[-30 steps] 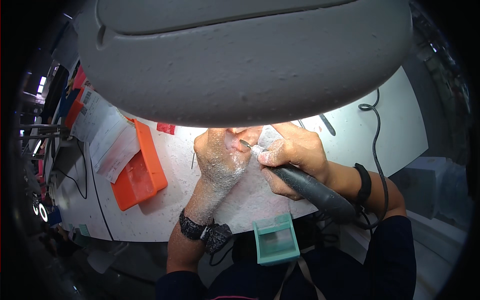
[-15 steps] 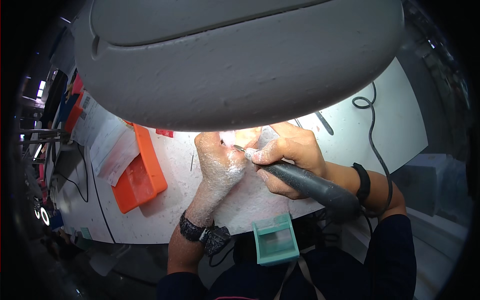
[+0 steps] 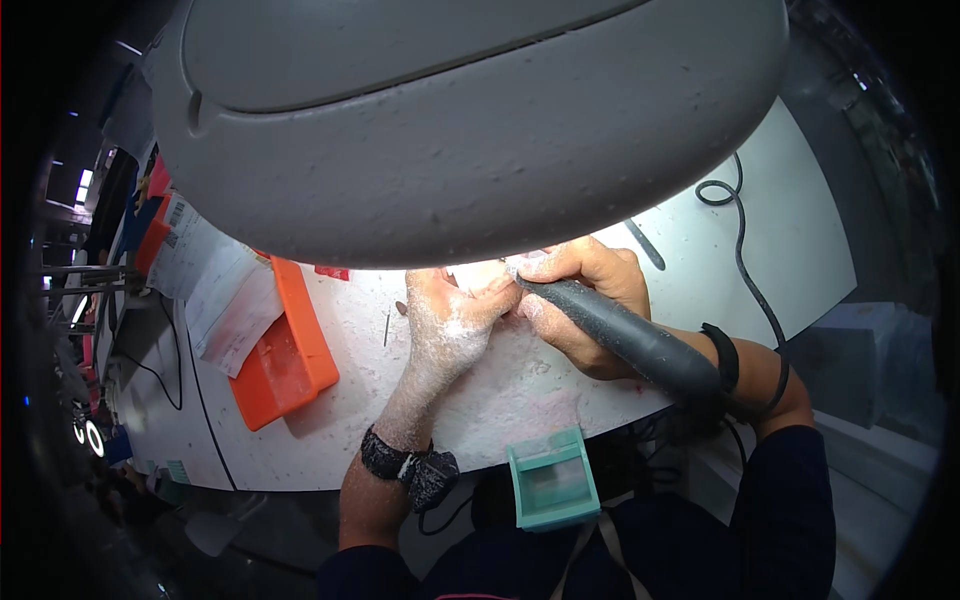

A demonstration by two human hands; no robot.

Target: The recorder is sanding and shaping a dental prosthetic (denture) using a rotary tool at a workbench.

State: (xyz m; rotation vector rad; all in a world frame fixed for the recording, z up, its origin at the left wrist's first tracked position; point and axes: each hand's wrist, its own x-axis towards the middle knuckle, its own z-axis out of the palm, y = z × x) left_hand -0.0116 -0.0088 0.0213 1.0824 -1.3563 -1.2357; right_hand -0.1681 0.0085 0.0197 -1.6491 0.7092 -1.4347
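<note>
My right hand is closed round a dark rotary handpiece, whose cable runs off past my wrist. The front end of the handpiece meets the fingertips of my left hand, and its bit is hard to make out there. My left hand is closed, thumb stretched toward the right hand, on a small pale piece. Bright light washes that piece out and the grey housing hides part of it, so its kind cannot be told. White dust coats my left hand and wrist.
A large grey housing hangs just above my hands. On the dusty white table lie an orange tray with papers, a thin metal tool, a dark slim tool and a looped cable. A green open box sits at the front edge.
The handpiece's front end has shifted up and right, and its bit no longer shows clearly. My left thumb has turned toward the right hand. The view has moved slightly.
</note>
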